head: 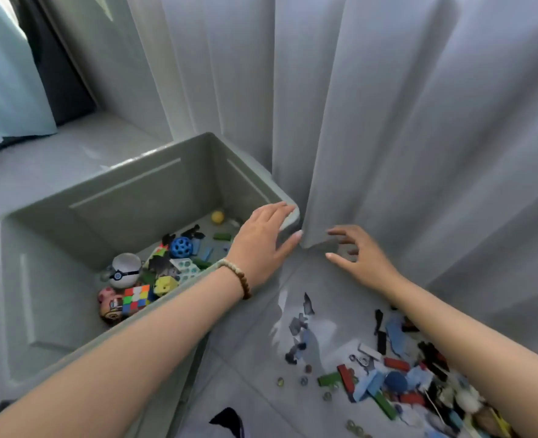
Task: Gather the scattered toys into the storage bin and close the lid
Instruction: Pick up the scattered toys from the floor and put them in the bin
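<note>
From the head camera, your left hand [263, 240], a beaded bracelet [236, 278] on its wrist, lies flat on the near right corner of the grey-green plastic storage bin [128, 197], fingers spread and gripping nothing. Your right hand [361, 256] hovers just beside it at the hem of the pale grey curtain [388, 121], fingers loosely curled and empty. Inside the open bin lie a white ball [125, 270], a colourful puzzle cube [136, 299] and a blue holed ball [181, 247]. More scattered toys [388, 380] remain on the grey floor [252, 358] to its right.
</note>
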`<state>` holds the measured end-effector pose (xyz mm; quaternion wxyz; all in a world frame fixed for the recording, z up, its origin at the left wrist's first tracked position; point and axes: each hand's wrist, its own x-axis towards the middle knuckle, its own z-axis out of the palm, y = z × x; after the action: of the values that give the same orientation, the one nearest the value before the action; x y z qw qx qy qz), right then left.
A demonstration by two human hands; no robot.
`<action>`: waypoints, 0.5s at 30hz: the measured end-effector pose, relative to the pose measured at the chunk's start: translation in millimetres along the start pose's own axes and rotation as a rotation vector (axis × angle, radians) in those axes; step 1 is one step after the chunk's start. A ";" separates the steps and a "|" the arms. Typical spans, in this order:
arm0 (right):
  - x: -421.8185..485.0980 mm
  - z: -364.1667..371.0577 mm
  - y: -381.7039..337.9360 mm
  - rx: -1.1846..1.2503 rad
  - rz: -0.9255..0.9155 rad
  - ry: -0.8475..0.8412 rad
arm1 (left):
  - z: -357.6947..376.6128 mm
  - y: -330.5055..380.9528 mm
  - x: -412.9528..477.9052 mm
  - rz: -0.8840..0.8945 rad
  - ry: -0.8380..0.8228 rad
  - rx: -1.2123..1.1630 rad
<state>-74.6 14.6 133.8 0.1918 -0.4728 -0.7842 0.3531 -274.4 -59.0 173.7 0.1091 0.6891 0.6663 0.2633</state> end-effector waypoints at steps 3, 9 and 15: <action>-39.8 16.3 49.4 -0.055 0.082 -0.073 | 54.2 19.4 -21.1 0.050 -0.180 -0.020; -99.9 90.6 129.6 0.008 0.214 -0.276 | 167.8 -41.6 -102.4 -0.240 -0.668 0.049; -122.4 151.3 168.8 0.049 0.241 -0.338 | 225.3 -93.4 -170.4 -0.327 -0.844 -0.002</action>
<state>-9.7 -97.9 -88.7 0.0255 -0.4923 -0.7342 0.4668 -235.8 -171.9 -99.0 0.4119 0.6217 0.6635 -0.0609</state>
